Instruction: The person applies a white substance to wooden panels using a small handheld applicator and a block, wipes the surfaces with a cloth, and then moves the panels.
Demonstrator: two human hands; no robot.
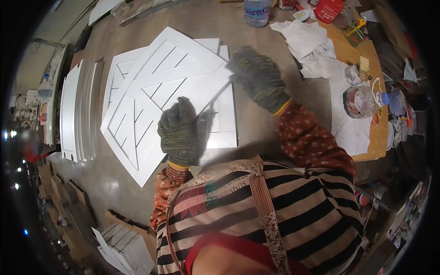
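Observation:
Several white panels with grooved line patterns lie overlapped at angles in a loose pile on the table. The top white panel is turned cornerwise. My left hand, in a dark green knit glove with a yellow cuff edge, is closed at this panel's near edge, its thumb side hidden. My right hand, in a matching glove, is at the panel's right corner. Motion smears its fingertips, so whether they grip the corner is unclear.
To the left a stack of white panels stands on the table. A water bottle is at the far edge. White cloths, a red container and a large clear plastic bottle occupy the right side. More boards sit below left.

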